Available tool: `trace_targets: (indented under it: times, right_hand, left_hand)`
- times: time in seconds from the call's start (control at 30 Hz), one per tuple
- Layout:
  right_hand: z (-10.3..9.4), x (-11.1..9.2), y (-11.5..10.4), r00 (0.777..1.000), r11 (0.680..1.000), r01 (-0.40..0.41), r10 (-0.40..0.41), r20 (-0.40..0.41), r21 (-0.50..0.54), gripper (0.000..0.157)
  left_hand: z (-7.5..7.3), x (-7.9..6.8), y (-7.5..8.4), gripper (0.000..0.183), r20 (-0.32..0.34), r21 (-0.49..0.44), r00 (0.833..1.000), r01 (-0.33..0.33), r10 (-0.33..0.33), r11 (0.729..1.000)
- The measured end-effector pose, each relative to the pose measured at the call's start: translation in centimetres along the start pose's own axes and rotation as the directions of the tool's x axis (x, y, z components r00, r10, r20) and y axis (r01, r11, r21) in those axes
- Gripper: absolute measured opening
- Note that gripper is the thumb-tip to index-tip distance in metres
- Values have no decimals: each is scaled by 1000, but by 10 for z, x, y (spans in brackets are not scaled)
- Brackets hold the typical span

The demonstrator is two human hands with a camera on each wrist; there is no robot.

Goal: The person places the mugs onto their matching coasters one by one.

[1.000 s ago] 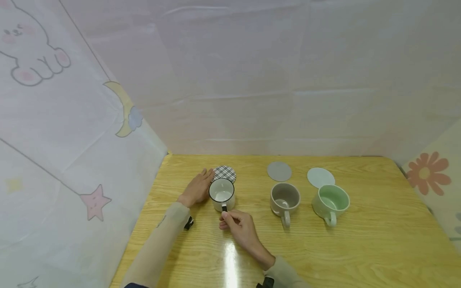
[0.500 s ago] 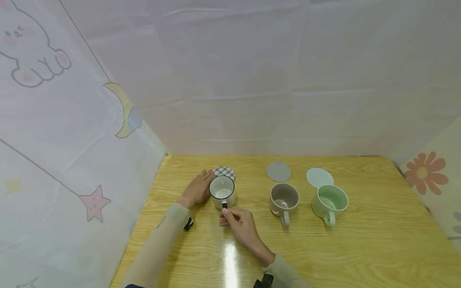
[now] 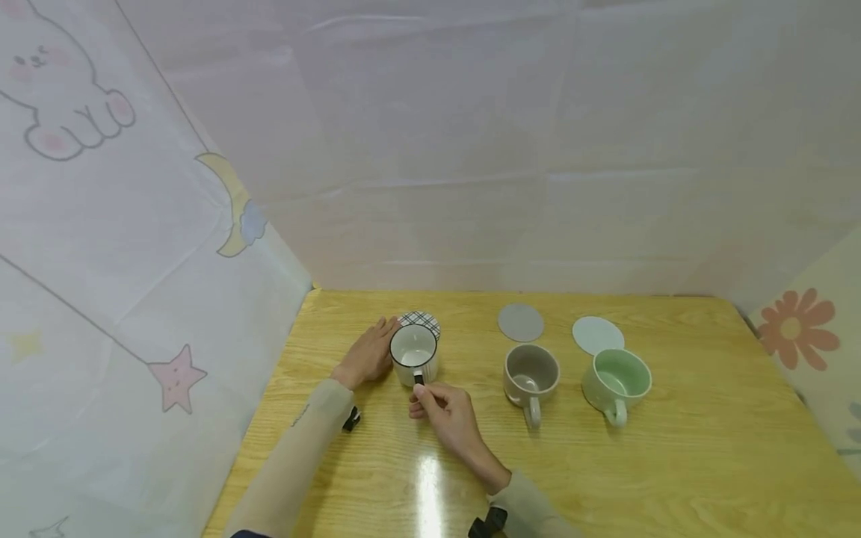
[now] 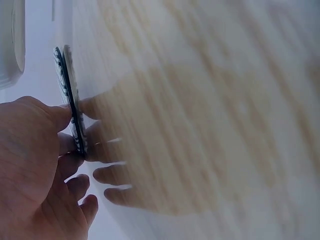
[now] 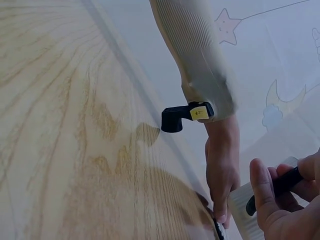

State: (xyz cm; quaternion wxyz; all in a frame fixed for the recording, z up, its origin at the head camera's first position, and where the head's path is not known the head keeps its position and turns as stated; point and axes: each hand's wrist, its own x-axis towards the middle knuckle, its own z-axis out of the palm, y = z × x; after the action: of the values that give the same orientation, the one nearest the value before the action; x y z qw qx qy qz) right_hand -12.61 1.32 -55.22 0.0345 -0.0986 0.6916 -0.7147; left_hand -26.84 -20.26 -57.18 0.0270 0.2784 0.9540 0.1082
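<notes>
My right hand [image 3: 449,422] pinches the handle of a white ribbed mug [image 3: 413,350] with a black rim, its thumb on top. In the right wrist view the fingers curl round the black handle [image 5: 285,184]. The mug stands upright in front of a black-and-white checked coaster [image 3: 424,320] and covers its near part in the head view. To the mug's left lies my left hand [image 3: 366,355], palm down, fingertips at the coaster's left edge. From the left wrist, the thumb [image 4: 59,117] and relaxed fingers touch the rim of the flat coaster [image 4: 66,80].
On the right stand a grey-brown mug [image 3: 531,370] and a green mug [image 3: 616,381], handles toward me. Behind them lie a grey coaster [image 3: 521,322] and a pale coaster [image 3: 598,335]. Printed sheeting [image 3: 471,187] rises along the wooden table's [image 3: 706,418] back edge.
The right hand has moved the white mug slightly away from me, so it overlaps more of the checked coaster. The left hand stays in place.
</notes>
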Motion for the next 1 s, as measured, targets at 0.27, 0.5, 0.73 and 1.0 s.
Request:
trace_targets:
  times: [0.27,0.5,0.73,1.0]
  right_hand:
    - [1,4,-5,1000,999,11,-11,-16,36,36]
    - [1,5,-8,1000,999,4,-4,-12,48,34]
    - [-1,8,-10,1000,999,-7,8,-26,37,31]
    - [-4,12,-10,999,1000,3,-2,-41,29,29]
  left_hand:
    - [2,0,-1,58,-24,-29,1000,-3,3,1000]
    - [-1,0,1,58,-6,-30,1000,15,-15,999]
    - [1,0,2,56,-5,-16,999,37,-37,999]
    - [1,0,3,56,-31,-35,998,45,-46,998]
